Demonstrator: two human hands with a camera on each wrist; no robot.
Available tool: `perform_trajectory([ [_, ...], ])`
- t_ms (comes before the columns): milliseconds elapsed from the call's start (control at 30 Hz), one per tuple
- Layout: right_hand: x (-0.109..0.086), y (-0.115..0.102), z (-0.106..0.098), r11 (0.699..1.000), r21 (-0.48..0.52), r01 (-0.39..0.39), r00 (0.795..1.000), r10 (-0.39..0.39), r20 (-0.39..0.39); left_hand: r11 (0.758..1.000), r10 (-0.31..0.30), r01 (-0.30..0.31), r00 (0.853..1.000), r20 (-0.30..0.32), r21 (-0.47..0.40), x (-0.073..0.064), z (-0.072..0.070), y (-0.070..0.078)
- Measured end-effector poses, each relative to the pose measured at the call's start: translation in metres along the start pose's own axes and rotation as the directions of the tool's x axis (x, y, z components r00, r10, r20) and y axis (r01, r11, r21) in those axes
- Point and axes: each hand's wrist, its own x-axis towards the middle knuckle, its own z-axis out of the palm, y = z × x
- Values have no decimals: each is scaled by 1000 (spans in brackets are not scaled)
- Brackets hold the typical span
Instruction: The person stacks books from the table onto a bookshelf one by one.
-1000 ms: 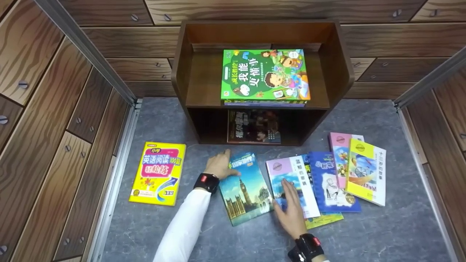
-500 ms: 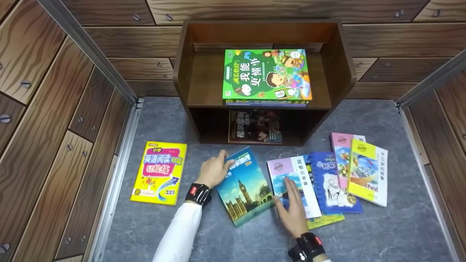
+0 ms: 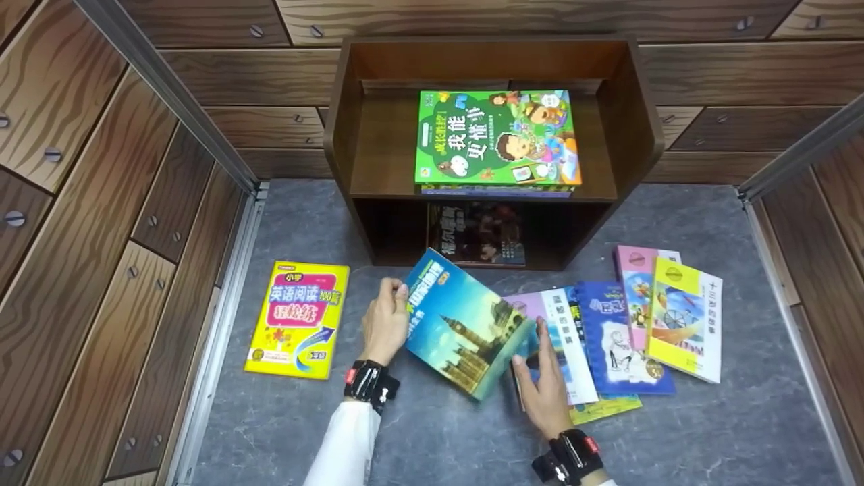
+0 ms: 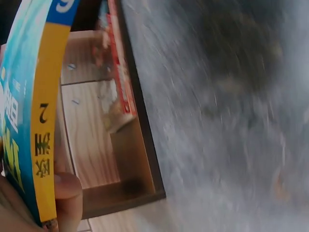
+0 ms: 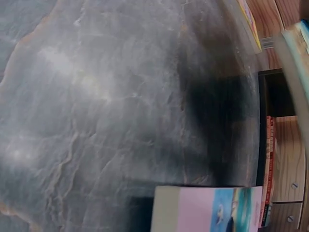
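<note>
My left hand [image 3: 385,322] pinches a blue-green book [image 3: 453,327] with a clock tower on its cover by its upper left edge. The book is lifted off the floor and tilted. Its yellow spine [image 4: 44,111] faces the left wrist view, with a fingertip [image 4: 67,193] pressed against it. Straight-fingered, my right hand [image 3: 544,391] lies over a pink and white book [image 3: 574,358], close to the lifted book's lower right edge. Whether it touches that edge, I cannot tell. The lifted book hides part of the pink and white one.
A dark wooden shelf [image 3: 358,155] stands behind, with a green book [image 3: 496,138] on top of others on its upper level and a dark book [image 3: 476,233] below. A yellow book [image 3: 297,320] lies left. Blue [image 3: 617,344] and yellow-white [image 3: 685,320] books overlap at right.
My left hand has moved from the book's top to its left edge and raised it off the floor, turning it further. The right hand has stayed nearly still.
</note>
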Motion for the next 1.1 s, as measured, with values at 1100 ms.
perform_trajectory([
  [1100,17,-3,-15,999,45,-24,996,20,82,952,-95,111,993,69,-286,-38,35,7],
])
